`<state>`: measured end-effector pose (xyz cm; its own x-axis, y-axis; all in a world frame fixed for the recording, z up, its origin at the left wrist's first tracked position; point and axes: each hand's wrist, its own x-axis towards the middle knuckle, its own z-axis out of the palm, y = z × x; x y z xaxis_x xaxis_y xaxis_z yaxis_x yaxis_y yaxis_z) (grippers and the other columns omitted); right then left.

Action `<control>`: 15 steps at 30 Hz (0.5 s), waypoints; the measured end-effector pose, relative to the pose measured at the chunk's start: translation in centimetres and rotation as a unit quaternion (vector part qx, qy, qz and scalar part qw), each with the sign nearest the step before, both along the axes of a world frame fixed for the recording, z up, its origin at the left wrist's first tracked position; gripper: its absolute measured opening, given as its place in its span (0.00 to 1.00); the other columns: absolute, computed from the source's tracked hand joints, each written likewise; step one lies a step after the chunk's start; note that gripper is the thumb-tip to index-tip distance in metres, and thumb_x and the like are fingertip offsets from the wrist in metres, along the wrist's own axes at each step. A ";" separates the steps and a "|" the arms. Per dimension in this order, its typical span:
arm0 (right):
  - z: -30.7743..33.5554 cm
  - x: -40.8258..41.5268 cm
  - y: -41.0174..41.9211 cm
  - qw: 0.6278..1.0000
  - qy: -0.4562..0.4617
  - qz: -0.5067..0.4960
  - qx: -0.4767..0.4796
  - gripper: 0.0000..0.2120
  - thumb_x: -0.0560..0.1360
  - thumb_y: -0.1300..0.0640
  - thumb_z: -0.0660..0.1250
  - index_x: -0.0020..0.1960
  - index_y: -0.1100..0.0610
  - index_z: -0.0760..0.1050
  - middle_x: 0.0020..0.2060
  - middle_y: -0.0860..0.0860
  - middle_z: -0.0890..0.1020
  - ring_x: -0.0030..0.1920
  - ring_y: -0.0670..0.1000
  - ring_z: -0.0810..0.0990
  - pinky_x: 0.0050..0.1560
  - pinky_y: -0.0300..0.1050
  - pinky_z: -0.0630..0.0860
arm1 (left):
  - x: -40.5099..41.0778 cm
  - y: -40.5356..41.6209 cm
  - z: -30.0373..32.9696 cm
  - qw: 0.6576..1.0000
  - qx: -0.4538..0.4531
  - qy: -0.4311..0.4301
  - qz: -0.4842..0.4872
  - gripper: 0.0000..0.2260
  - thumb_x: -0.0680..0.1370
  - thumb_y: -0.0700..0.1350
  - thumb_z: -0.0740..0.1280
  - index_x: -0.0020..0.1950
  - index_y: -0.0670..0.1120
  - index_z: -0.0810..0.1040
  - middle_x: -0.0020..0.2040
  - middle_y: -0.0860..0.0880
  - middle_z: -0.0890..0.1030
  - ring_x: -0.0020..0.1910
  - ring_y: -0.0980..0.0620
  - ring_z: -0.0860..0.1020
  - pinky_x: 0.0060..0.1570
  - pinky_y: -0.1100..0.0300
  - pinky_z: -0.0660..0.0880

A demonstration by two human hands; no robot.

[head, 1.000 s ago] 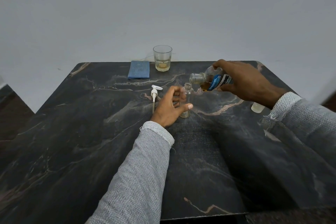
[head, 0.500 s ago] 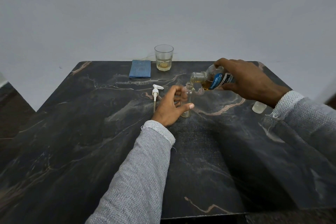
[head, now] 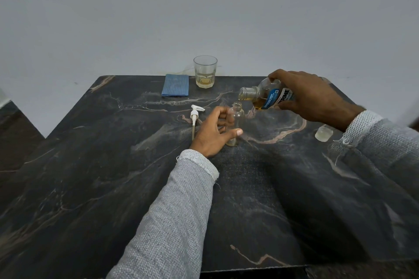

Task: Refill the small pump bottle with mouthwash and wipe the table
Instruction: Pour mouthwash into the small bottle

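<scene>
Curled around the small pump bottle [head: 237, 120], our left hand [head: 215, 132] steadies it upright on the dark marble table [head: 113, 176], thumb across the front near its base and fingers wrapped behind it. Our right hand [head: 310, 97] grips the mouthwash bottle [head: 265, 96] around its body and tips it almost level, its open neck just above and to the right of the small bottle's mouth. A thin stream of amber liquid falls from the neck into the small bottle, and a little amber liquid shows at the small bottle's bottom.

Just left of the small bottle lies the white pump head [head: 195, 118], on its side with its tube pointing toward us. Beyond the small bottle, near the table's far edge, stands a drinking glass [head: 205, 73] with a little yellowish liquid in it, and a folded blue cloth [head: 175, 85] lies flat just left of the glass. Well to the right of the small bottle, a pale cap [head: 323, 133] sits on the table beside our right sleeve [head: 374, 142]. Both arms wear grey knitted sleeves.
</scene>
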<state>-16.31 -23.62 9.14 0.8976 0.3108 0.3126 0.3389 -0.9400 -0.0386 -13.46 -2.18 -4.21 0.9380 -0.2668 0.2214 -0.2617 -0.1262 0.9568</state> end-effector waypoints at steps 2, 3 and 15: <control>0.0 0.0 -0.1 1.000 -0.003 0.000 -0.002 0.29 0.70 0.57 0.76 0.69 0.56 0.69 0.59 0.58 0.80 0.56 0.60 0.79 0.51 0.49 0.72 | 0.0 0.0 0.0 1.000 -0.001 -0.002 -0.001 0.20 0.71 0.41 0.76 0.56 0.55 0.72 0.55 0.48 0.79 0.57 0.52 0.79 0.61 0.55 0.75; 0.0 0.0 -0.1 1.000 -0.003 0.000 -0.003 0.29 0.71 0.57 0.75 0.69 0.56 0.68 0.59 0.58 0.80 0.56 0.60 0.78 0.50 0.47 0.71 | 0.1 0.0 -0.1 1.000 -0.001 -0.003 -0.001 0.20 0.71 0.41 0.76 0.56 0.55 0.72 0.55 0.48 0.79 0.57 0.52 0.79 0.61 0.56 0.75; 0.6 -0.3 0.1 1.000 0.015 0.001 -0.002 0.29 0.71 0.58 0.75 0.69 0.56 0.68 0.59 0.58 0.80 0.57 0.60 0.78 0.55 0.54 0.75 | 0.3 0.0 -0.4 1.000 -0.002 -0.009 -0.001 0.19 0.70 0.42 0.76 0.54 0.56 0.72 0.55 0.49 0.80 0.56 0.52 0.79 0.59 0.58 0.75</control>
